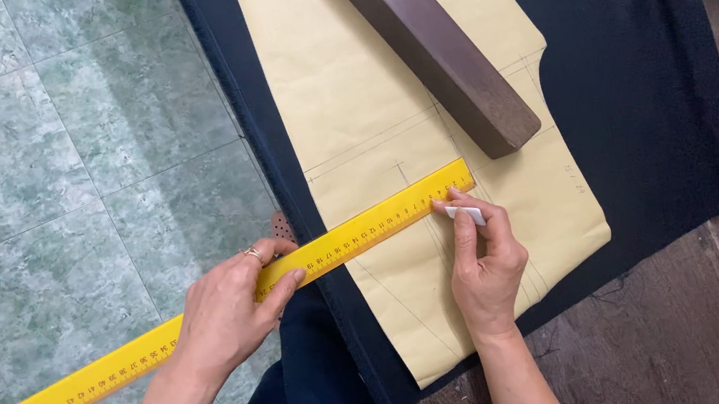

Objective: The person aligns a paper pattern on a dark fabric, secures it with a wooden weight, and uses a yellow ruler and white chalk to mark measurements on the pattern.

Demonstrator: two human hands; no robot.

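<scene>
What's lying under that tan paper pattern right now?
Dark navy fabric shows around the paper pattern, which lies on it. The fabric beneath the paper is covered, so any marks there cannot be seen.

The ruler (234, 307) under the left hand's fingers (282, 283) is bright yellow with dark ticks and red numerals. The chalk (466, 212) pinched in the right hand's fingers (467, 234) is white. Beneath those fingers lies a tan paper pattern (365, 107) with thin pencil lines, on navy fabric (632, 70). Beyond the fingers rests a dark brown wooden block (431, 42). Left of them, the floor tiles (45, 162) are mottled green and white.
</scene>
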